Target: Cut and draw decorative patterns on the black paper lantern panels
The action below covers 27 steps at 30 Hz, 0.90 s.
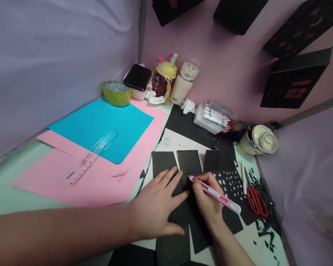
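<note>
My left hand (161, 201) lies flat with its fingers spread on a folded sheet of black card (188, 160). In my right hand (209, 201) is a pink craft knife (219, 195), pinched near its front end. Its tip meets the black card just right of my left fingertips; the blade itself is too small to make out. To the right of my right hand lies black paper with many small star and triangle cut-outs (230, 184). More pieces of black card lie under and below both hands.
Red-handled scissors (257, 202) lie at the right among black scraps (268, 236). At the left are blue paper (100, 125), pink paper (50, 177) and a clear ruler (91, 157). Tape (116, 94), bottles (184, 83) and a marker box (213, 117) stand behind; black paper boxes (295, 79) hang above.
</note>
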Tool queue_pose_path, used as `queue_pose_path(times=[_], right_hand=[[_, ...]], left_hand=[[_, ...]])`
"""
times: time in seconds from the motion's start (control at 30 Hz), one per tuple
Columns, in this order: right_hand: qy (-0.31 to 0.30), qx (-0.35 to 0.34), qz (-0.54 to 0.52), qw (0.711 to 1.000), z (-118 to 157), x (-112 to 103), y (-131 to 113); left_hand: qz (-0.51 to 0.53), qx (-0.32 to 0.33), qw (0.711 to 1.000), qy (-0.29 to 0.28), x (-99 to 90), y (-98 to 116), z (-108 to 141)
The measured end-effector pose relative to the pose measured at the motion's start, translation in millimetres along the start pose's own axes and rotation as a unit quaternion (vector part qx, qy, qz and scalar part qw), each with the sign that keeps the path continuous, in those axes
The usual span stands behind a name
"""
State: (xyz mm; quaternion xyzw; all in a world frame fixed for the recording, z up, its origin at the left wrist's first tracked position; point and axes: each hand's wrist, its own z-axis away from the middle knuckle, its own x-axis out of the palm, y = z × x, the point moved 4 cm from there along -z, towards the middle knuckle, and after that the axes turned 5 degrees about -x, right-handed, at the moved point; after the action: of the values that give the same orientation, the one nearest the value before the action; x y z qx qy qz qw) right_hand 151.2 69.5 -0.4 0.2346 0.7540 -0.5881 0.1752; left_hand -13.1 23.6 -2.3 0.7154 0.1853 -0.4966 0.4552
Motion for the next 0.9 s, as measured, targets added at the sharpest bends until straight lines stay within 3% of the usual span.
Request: queue_pose_path(times=[0.3, 0.57, 0.9], right_hand=[[-0.017, 0.019, 0.002, 1.0, 1.4, 1.5, 3.2], [-0.056, 0.009, 0.043, 0.997, 1.8, 2.6, -9.2], [0.02, -0.013, 0.081, 0.996, 14.2, 6.8, -16.2]], left_hand=[[-0.003, -0.001, 1.0, -0.006, 0.7, -0.2, 0.2], [0.003, 0.006, 0.999, -0.032, 0.2, -2.6, 1.0], [0.028, 0.045, 0.996, -0.078, -6.3, -9.5, 0.3]])
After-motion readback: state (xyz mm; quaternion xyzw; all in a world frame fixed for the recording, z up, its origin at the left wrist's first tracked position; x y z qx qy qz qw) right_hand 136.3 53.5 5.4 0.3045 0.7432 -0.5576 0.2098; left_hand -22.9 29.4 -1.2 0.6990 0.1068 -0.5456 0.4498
